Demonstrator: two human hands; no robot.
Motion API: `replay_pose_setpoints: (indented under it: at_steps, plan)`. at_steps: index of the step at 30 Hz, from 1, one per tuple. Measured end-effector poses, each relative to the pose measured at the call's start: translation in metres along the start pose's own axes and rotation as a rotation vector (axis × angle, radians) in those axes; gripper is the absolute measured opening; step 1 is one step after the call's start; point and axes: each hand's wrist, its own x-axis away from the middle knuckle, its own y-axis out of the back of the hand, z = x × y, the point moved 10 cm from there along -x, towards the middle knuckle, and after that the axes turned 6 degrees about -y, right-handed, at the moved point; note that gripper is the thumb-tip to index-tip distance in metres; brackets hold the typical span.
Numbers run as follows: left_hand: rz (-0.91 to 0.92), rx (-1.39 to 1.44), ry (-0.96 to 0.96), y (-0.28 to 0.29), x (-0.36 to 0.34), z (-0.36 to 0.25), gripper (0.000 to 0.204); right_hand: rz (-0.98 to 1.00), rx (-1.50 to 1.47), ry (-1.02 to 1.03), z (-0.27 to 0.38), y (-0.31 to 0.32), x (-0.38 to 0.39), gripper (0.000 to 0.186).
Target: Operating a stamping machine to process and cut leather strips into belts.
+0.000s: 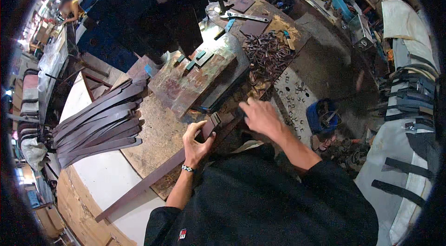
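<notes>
Between the thumb and fingers of my left hand is a short stack of dark brown leather strips, with its layered end pointing away from me. Under that wrist a long brown strap slants from the lower left up toward the press. My right hand is off to the right, by the table's edge, with fingers curled and smeared by motion. A dark patch shows at its fingertips; whether it is held cannot be made out. Just ahead of both hands is a worn cutting block bearing small green-edged cutting dies.
A large dark press looms over the block. Many long straps lie fanned at left. Brown offcuts, a wrench and a blue bucket are to the right. Another person is far left.
</notes>
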Motion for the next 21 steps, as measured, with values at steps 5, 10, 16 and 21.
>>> replay_pose_setpoints:
  at_steps: [5,10,16,21]
  plan:
    - [0.014,0.006,-0.033,-0.004,-0.001,0.004,0.036,0.077,-0.293,0.167,0.049,-0.016,-0.008,0.043]
    - [-0.002,0.025,-0.016,0.000,-0.001,0.004,0.036,-0.062,-0.168,0.143,0.031,-0.011,-0.008,0.042]
    - [-0.008,0.007,-0.066,0.001,0.001,0.000,0.034,-0.096,-0.183,0.043,0.023,0.002,-0.011,0.045]
    - [0.012,0.015,-0.049,-0.002,0.001,0.003,0.032,-0.022,-0.314,0.047,0.030,-0.020,0.005,0.045]
